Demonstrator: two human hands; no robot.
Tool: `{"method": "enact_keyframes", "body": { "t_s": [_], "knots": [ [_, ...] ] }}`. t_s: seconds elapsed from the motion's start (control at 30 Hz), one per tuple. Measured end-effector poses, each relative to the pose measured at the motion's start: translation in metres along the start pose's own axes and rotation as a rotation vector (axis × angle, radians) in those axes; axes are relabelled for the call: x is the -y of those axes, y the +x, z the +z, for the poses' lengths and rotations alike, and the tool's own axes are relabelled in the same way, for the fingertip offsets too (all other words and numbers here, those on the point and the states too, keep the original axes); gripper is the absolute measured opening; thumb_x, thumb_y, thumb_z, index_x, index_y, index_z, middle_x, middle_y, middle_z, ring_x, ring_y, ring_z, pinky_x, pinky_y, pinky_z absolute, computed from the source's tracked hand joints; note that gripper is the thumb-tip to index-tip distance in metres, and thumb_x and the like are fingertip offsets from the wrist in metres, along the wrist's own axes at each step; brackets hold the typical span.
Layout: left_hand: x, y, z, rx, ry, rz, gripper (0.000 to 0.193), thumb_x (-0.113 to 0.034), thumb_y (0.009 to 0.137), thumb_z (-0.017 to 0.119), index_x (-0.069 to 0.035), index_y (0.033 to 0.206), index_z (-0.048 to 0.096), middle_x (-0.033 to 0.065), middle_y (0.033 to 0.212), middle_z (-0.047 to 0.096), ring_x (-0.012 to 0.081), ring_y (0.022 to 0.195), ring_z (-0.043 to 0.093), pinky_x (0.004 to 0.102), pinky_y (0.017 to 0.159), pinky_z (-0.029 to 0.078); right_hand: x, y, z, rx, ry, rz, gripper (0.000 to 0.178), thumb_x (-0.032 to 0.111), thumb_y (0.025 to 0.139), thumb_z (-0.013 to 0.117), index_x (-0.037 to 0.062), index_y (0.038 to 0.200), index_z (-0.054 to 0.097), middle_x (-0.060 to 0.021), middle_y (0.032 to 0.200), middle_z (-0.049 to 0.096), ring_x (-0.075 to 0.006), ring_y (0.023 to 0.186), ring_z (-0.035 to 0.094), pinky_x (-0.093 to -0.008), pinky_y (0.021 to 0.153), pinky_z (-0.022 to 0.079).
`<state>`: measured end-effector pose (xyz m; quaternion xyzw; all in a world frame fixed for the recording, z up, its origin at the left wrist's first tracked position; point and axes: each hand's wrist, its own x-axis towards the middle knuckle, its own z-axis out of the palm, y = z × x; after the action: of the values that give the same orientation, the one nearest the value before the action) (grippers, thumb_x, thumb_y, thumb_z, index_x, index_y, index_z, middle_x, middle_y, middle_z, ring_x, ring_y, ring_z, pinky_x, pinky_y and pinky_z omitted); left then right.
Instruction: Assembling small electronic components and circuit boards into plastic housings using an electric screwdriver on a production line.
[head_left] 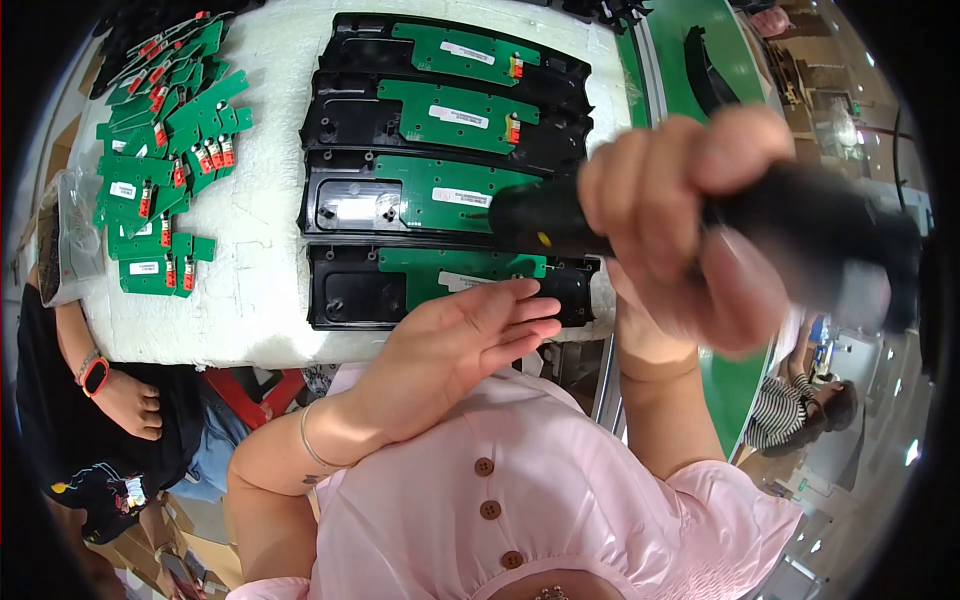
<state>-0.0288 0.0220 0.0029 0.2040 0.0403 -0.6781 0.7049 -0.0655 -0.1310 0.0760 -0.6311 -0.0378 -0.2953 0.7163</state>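
My right hand [690, 210] is closed around a black electric screwdriver [545, 215], blurred by motion, held above the right side of the work surface. Its narrow end points left, over the second-nearest black plastic housing [345, 195], in front of the green circuit board [430, 205] there. My left hand [450, 345] is turned partly on its side with fingers stretched out and apart, by the front edge of the nearest housing [345, 295]. It partly hides that housing's green board [395, 262]. I see nothing in its fingers.
Further housings [340, 110] with boards lie in a row behind. Loose green boards with red connectors [170, 170] are heaped at left beside a clear plastic bag [75, 235]. All rest on a white foam surface [250, 290]. A co-worker's hand [130, 400] is at far left; green table [720, 400] at right.
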Motion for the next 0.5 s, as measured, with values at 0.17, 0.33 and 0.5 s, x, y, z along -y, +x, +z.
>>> {"method": "enact_keyframes", "body": {
  "t_s": [0.17,0.33,0.5],
  "knots": [
    [-0.001,-0.004,-0.010,-0.018,0.000,-0.078,0.032,-0.013,0.094,0.036,0.007,0.118,0.042,0.0234,0.109,0.054,0.0315,0.102,0.056,0.0318,0.087,0.048,-0.013,0.009,-0.001,0.017,-0.051,0.095,0.027,0.017,0.069,0.045,0.0058,0.093,0.042,0.0013,0.055,0.040,-0.0105,0.046,0.037,-0.0272,0.051,0.033],
    [0.000,-0.008,-0.013,-0.013,0.029,-0.018,0.023,-0.015,0.094,0.038,0.002,0.105,0.047,0.0204,0.098,0.058,0.0276,0.093,0.060,0.0289,0.079,0.052,-0.011,0.010,0.005,0.006,-0.096,0.161,0.025,0.016,0.069,0.046,0.0051,0.091,0.041,-0.0001,0.054,0.040,-0.0106,0.046,0.037,-0.0275,0.051,0.034],
    [-0.002,-0.011,-0.019,0.022,0.102,0.024,0.017,-0.013,0.091,0.047,0.000,0.102,0.050,0.0151,0.093,0.060,0.0216,0.086,0.062,0.0267,0.074,0.052,-0.014,0.012,0.006,0.049,-0.125,0.165,0.023,0.015,0.068,0.049,0.0049,0.087,0.039,-0.0012,0.054,0.040,-0.0108,0.046,0.037,-0.0275,0.051,0.035]
  ]
}}
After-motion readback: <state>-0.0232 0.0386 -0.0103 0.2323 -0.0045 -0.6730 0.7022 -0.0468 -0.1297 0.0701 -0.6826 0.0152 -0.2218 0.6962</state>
